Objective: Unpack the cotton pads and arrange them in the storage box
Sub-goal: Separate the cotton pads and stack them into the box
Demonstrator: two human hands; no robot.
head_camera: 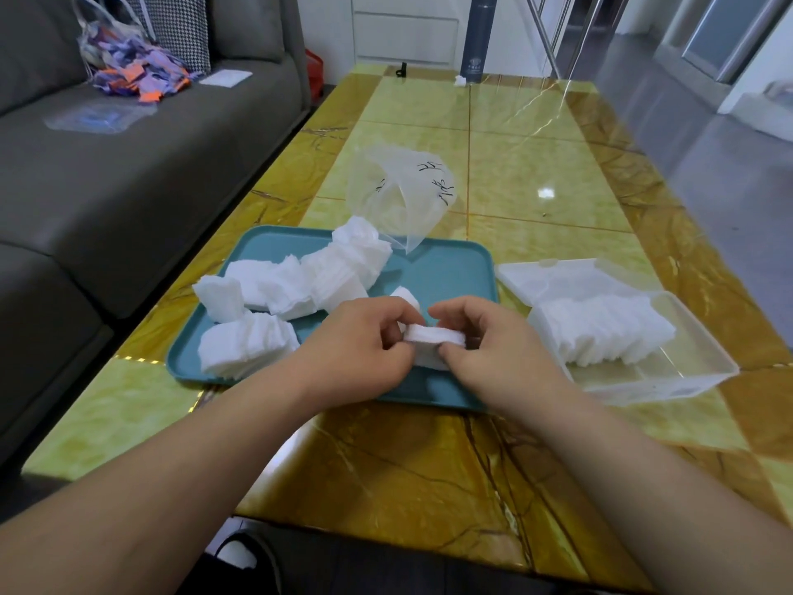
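My left hand and my right hand together pinch a small stack of white cotton pads above the front of the teal tray. Loose heaps of cotton pads lie across the tray's left and middle, and a single pad lies just behind my fingers. A clear storage box stands to the right of the tray, its lid lying open behind it. A row of pads stands inside the box. The clear plastic bag sags at the tray's back edge.
The yellow marble table stretches away behind the tray. A dark tall cylinder stands at its far end. A grey sofa with a bag of coloured bits runs along the left.
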